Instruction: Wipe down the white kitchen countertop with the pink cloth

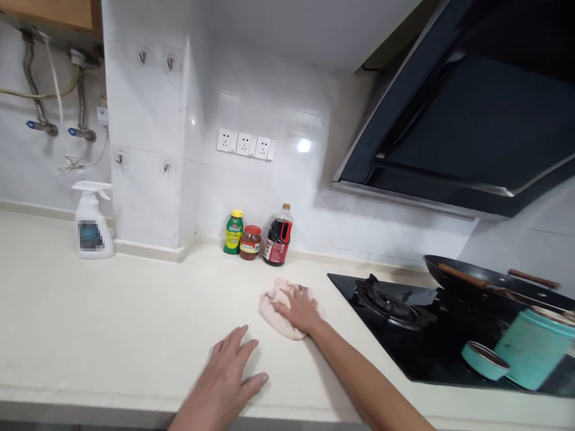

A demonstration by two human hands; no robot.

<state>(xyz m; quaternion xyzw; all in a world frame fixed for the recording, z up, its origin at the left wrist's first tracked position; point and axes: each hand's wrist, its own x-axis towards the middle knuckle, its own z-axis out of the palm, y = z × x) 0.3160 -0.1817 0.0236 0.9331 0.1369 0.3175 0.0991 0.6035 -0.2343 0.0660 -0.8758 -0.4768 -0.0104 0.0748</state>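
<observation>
Your right hand (302, 308) lay over the pale pink cloth (277, 322) on the white countertop (148, 323), between the dark sauce bottle (275, 246) and gas cooktop (386, 342); whether it gripped the fabric, you couldn't tell. Your left hand (227, 372), empty, fingers loosely spread, was nearer the front edge.

The right hand (300, 306) is blurred and hides part of the pink cloth (282, 322); a dark patch (303, 288) at the cloth's far edge is too smeared to identify. The bottom edge cuts off the right forearm (359, 371). Pixelation masks the spray bottle's label (91, 235). Fine print on the sauce bottle (277, 239) is too small to read. The right edge crops the range hood (476, 120); the turquoise canister (530, 347) hides part of the wok (496, 278).
</observation>
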